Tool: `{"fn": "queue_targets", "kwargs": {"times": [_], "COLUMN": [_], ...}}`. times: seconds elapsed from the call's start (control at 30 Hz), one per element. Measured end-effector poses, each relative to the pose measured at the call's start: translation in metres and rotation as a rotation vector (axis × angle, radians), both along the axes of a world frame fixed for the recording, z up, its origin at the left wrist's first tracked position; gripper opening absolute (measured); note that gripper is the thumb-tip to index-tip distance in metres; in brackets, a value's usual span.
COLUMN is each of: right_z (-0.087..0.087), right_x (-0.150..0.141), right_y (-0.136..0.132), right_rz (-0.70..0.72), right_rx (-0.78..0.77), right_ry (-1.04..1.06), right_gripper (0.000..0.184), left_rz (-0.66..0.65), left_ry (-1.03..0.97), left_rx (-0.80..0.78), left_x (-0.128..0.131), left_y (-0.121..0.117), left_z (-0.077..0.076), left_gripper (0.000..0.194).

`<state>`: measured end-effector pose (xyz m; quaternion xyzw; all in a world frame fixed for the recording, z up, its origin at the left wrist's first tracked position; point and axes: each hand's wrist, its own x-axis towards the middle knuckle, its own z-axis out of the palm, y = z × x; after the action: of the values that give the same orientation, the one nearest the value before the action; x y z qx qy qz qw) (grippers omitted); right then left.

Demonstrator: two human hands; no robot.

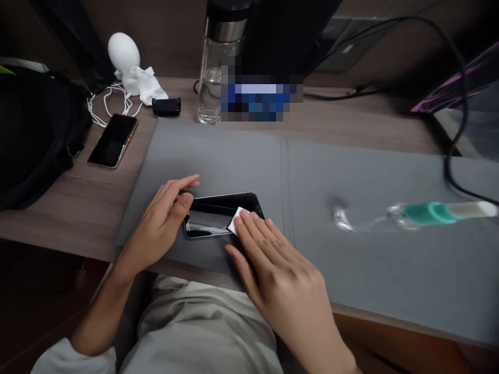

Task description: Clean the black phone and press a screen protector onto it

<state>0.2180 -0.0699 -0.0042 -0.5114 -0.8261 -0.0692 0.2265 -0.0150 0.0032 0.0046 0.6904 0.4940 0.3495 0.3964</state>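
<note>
A black phone [218, 213] lies flat on a grey desk mat [351, 171] near the desk's front edge. My left hand [163, 223] steadies the phone's left end, thumb and fingers touching its edge. My right hand [273, 254] lies over the phone's right end, fingers pressed together on a small white wipe [235, 222] that rests on the glass.
A second phone [113, 140] lies on the wooden desk at the left, beside a black bag [35, 135] and white cables. A clear bottle [216, 72], a white round device [125, 57] and a small black case [166, 106] stand behind. A clear spray bottle with teal collar [409, 215] lies on the mat at the right.
</note>
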Motion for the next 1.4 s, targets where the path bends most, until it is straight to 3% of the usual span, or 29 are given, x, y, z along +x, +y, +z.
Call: {"fn": "queue_targets", "kwargs": {"times": [0.3,0.57,1.07,1.4], "right_z": [-0.01,-0.013,-0.011,-0.012], "right_x": [-0.002,-0.022,-0.064,-0.063], "right_y": [0.021,0.025,0.026,0.03], "right_rz": [-0.087,-0.109,0.082,0.183], "right_rx": [-0.026,-0.009,-0.044,-0.079], "right_ry": [0.037,0.043,0.119,0.135], "right_gripper": [0.049,0.062,0.065,0.056], "left_rz": [0.002,0.01,0.03,0.031], "left_ry": [-0.003,-0.017,-0.004,-0.022], "left_rx": [-0.009,-0.003,-0.006,-0.015], "left_x": [0.001,0.0,-0.002,-0.003], "left_y": [0.0,-0.002,0.0,0.0], "left_z": [0.001,-0.003,-0.003,-0.001], "left_gripper": [0.05,0.053,0.061,0.066]}}
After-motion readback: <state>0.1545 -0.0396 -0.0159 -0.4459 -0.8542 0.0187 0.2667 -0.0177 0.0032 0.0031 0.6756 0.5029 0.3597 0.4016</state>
